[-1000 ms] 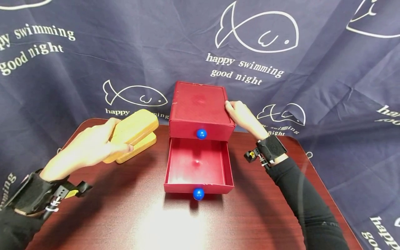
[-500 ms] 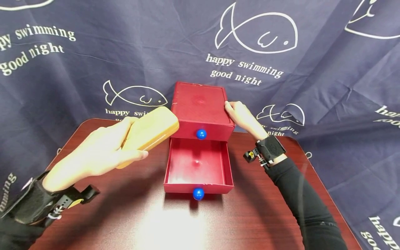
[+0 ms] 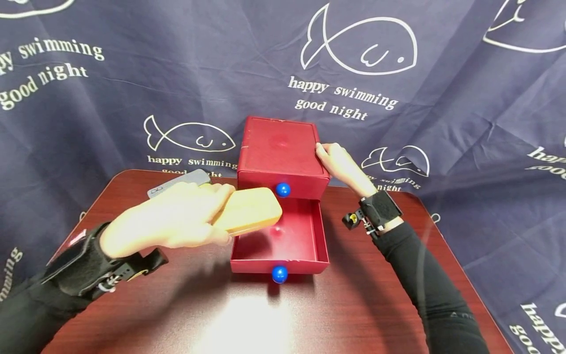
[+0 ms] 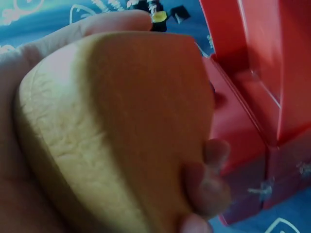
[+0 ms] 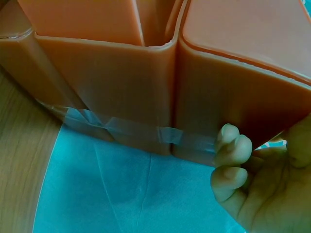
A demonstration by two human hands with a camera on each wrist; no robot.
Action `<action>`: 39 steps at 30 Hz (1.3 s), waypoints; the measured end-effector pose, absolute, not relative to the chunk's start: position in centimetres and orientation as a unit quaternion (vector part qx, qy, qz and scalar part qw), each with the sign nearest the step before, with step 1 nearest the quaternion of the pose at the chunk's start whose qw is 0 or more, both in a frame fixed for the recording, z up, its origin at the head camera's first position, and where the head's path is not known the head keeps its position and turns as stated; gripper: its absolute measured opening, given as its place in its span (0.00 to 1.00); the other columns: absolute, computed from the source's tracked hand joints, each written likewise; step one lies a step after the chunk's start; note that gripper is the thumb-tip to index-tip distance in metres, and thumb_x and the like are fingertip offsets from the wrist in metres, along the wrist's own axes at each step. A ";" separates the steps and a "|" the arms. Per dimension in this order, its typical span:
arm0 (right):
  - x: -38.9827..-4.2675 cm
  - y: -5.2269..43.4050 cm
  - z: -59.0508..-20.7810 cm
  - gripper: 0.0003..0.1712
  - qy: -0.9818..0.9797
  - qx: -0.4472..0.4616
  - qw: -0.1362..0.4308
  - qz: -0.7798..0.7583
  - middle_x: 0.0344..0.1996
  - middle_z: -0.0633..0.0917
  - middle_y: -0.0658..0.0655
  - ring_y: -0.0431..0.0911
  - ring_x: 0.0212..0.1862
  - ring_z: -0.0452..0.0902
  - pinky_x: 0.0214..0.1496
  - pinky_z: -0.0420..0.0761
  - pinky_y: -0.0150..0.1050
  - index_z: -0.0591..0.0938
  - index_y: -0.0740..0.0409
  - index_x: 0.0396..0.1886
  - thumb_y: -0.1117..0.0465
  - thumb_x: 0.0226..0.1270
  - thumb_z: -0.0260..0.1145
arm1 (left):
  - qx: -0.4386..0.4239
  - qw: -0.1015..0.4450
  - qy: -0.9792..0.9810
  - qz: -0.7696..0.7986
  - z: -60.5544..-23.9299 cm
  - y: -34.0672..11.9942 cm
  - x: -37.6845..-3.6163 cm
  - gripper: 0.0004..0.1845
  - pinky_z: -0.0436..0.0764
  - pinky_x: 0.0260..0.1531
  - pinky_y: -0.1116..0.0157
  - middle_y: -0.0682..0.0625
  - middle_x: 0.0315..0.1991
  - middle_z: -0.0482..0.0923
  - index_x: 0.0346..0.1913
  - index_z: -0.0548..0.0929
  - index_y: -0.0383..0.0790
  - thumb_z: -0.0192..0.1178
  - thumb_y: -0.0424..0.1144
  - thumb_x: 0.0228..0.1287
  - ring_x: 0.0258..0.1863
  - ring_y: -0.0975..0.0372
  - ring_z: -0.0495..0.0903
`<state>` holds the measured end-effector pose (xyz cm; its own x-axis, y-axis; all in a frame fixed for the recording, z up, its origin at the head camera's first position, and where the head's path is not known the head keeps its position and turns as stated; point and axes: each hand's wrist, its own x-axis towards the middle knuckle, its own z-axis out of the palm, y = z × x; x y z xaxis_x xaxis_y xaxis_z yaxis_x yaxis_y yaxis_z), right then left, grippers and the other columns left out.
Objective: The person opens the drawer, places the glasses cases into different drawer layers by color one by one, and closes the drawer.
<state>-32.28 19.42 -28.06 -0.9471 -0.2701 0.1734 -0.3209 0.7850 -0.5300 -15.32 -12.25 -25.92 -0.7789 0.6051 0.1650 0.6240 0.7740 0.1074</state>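
A tan wooden block [image 3: 249, 211] with rounded corners, flat and oblong, is held level in the left hand [image 3: 177, 221], fingers curled round its near end. Its far end hangs over the left edge of an open lower drawer [image 3: 283, 241]. The drawer belongs to a small red two-drawer box [image 3: 280, 147] standing on the dark wood counter [image 3: 247, 314]; each drawer front has a round blue knob [image 3: 279, 274]. The upper drawer is closed. The right hand [image 3: 340, 164] grips the box's upper right side.
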 end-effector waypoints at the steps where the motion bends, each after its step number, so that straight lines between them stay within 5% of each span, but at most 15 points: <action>1: -32.3 19.4 -28.1 0.25 -0.944 0.155 0.043 0.289 0.16 0.77 0.50 0.44 0.23 0.73 0.34 0.72 0.37 0.78 0.59 0.24 0.54 0.80 0.45 | -0.327 0.046 -0.941 -0.069 -25.8 -11.8 -15.4 0.27 0.77 0.32 0.58 0.54 0.34 0.74 0.47 0.75 0.46 0.71 0.55 0.46 0.30 0.61 0.74; 8: -32.2 19.3 -28.1 0.25 -0.942 0.154 0.042 0.294 0.15 0.77 0.49 0.42 0.21 0.73 0.34 0.72 0.37 0.78 0.59 0.24 0.54 0.80 0.46 | -0.297 -0.067 -0.952 0.001 -25.5 -8.7 -16.6 0.33 0.77 0.33 0.58 0.49 0.38 0.74 0.55 0.73 0.39 0.68 0.55 0.49 0.29 0.56 0.76; 13: -32.2 19.2 -28.0 0.24 -0.941 0.154 0.042 0.298 0.14 0.77 0.49 0.42 0.20 0.73 0.33 0.72 0.37 0.78 0.59 0.24 0.55 0.79 0.46 | -0.279 -0.103 -0.954 0.022 -25.9 -7.0 -17.8 0.31 0.78 0.33 0.57 0.48 0.37 0.74 0.51 0.73 0.40 0.67 0.55 0.47 0.33 0.55 0.77; 20: -32.3 19.4 -28.1 0.25 -0.942 0.153 0.043 0.295 0.16 0.78 0.50 0.44 0.23 0.74 0.35 0.72 0.37 0.78 0.59 0.24 0.54 0.79 0.45 | -0.276 -0.133 -0.951 0.032 -27.0 -5.2 -19.0 0.26 0.78 0.39 0.56 0.47 0.35 0.75 0.42 0.73 0.41 0.67 0.55 0.47 0.35 0.54 0.78; 39: -32.2 19.3 -28.0 0.25 -0.942 0.156 0.046 0.295 0.15 0.77 0.50 0.44 0.23 0.74 0.34 0.71 0.38 0.77 0.58 0.22 0.55 0.79 0.46 | -0.268 -0.177 -0.946 0.047 -28.2 -2.7 -20.3 0.28 0.80 0.45 0.58 0.46 0.38 0.77 0.45 0.75 0.37 0.66 0.56 0.52 0.37 0.55 0.79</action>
